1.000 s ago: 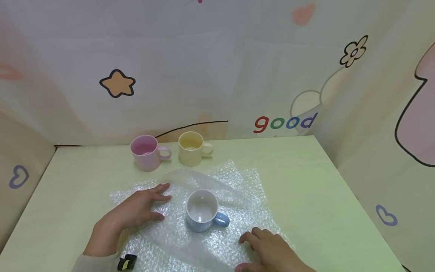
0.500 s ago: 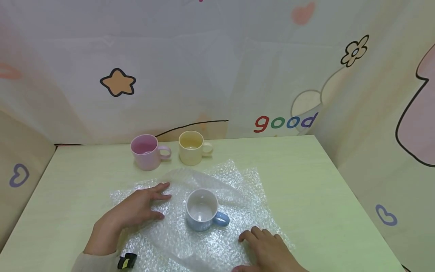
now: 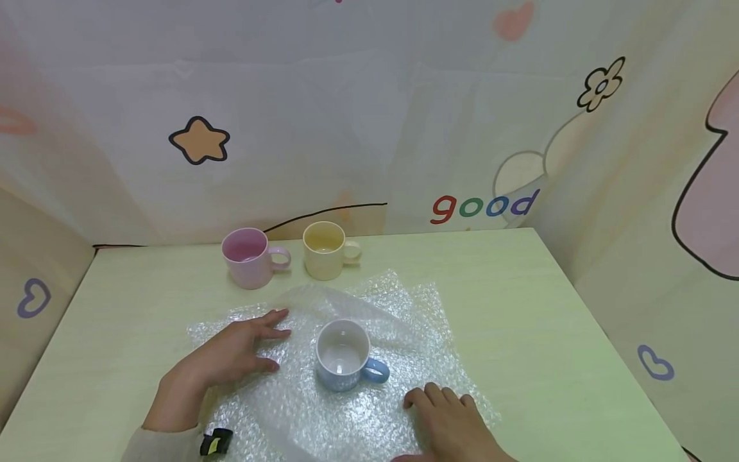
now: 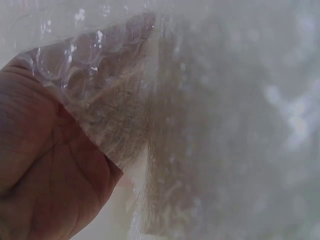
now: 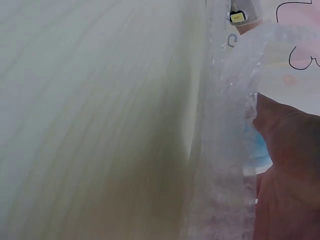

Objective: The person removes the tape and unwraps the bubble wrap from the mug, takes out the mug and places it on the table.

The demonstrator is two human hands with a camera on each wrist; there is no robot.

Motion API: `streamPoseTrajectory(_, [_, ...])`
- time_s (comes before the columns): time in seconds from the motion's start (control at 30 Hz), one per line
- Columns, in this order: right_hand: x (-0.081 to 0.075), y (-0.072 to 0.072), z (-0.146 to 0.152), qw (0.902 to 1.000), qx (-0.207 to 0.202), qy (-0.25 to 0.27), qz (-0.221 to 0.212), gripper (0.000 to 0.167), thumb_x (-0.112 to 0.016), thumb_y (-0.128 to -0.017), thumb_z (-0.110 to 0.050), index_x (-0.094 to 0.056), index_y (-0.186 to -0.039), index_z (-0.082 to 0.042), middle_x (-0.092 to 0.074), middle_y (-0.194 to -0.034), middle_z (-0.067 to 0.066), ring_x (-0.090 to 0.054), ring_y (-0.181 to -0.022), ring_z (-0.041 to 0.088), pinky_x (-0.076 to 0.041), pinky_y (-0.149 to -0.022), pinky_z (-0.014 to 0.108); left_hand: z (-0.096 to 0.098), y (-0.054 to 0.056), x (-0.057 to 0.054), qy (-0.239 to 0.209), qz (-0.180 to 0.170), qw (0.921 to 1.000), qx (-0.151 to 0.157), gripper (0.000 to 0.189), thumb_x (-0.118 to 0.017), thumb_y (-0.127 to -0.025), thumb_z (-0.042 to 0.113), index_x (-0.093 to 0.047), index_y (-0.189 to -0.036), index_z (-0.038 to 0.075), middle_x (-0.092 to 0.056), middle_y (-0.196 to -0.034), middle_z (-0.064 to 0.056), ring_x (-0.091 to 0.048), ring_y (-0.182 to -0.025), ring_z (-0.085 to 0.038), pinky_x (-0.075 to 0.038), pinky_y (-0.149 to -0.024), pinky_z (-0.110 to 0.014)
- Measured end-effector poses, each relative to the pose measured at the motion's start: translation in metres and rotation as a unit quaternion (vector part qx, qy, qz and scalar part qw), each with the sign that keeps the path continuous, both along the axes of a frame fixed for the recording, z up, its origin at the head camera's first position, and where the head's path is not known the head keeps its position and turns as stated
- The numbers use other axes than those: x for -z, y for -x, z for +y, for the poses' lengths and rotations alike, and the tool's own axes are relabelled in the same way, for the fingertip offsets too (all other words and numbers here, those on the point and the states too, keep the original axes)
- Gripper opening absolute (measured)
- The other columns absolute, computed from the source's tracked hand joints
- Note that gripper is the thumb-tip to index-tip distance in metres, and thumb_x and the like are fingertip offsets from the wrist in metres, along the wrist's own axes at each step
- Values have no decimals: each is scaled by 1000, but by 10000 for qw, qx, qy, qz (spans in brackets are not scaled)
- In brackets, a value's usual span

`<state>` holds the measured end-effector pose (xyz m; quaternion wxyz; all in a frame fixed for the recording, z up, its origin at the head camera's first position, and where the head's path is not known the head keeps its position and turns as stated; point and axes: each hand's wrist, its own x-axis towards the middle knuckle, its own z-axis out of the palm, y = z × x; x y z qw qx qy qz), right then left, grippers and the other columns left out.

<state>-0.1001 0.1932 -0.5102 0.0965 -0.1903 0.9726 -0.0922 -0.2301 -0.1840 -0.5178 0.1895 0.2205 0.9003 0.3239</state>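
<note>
A blue mug point(image 3: 343, 357) with a white inside and a blue handle point(image 3: 376, 371) stands upright on bubble wrap point(image 3: 369, 410) in the head view. To its left, my left hand point(image 3: 237, 353) rests on the wrap with fingers spread. The left wrist view shows that hand's palm point(image 4: 60, 165), its fingers partly behind clear bubble wrap point(image 4: 115, 90). My right hand point(image 3: 453, 420) touches the wrap at the lower right, fingers bent, thumb apart; its fingertips are hidden. In the right wrist view, a wrap edge point(image 5: 225, 140) stands in front of that hand.
At the back of the pale table point(image 3: 548, 346) a pink mug point(image 3: 247, 263) and a yellow mug point(image 3: 323, 256) stand side by side, handles to the right. A patterned curtain point(image 3: 346, 128) rises behind. By my left wrist is a black band point(image 3: 216, 442).
The near fold of bubble wrap has shifted to the left and flattened. My right hand has moved slightly left. The left hand and the mugs have stayed in place.
</note>
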Motion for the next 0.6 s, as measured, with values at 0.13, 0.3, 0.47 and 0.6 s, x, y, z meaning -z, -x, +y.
streamPoseTrajectory(0.13, [2, 0, -2, 9997, -26, -181, 146, 90, -55, -67, -98, -57, -119, -24, -55, -102, -7, -54, -90, 17, -35, -70, 32, 0, 0, -1, -12, 5, 10000, 13, 61, -87, -82, 20, -67, -139, 15, -37, -168, -4, -32, -155, -39, -33, -122, -60])
streamPoseTrajectory(0.3, [1, 2, -5, 9993, 41, -320, 173, 93, -54, -63, -100, -57, -115, -23, -51, -96, -9, -49, -85, 14, -34, -69, 31, 1, 2, -2, -83, 111, 9998, 141, 60, -86, -82, 19, -67, -139, 13, -38, -167, -6, -32, -155, -40, -34, -122, -60])
streamPoseTrajectory(0.47, [0, 7, -10, 9993, 64, -377, -34, 92, -58, -57, -100, -56, -108, -23, -47, -90, -11, -45, -81, 11, -34, -67, 32, -1, 3, -4, -19, 229, 9993, 290, 60, -87, -81, 18, -67, -138, 12, -38, -167, -9, -32, -154, -43, -34, -121, -61])
streamPoseTrajectory(0.6, [1, 10, -13, 9990, 33, -436, -121, 89, -61, -55, -99, -53, -103, -25, -43, -85, -13, -40, -76, 9, -32, -64, 29, -1, 1, -6, 114, 372, 9984, 407, 61, -87, -80, 16, -68, -137, 9, -40, -165, -12, -34, -153, -44, -36, -120, -61])
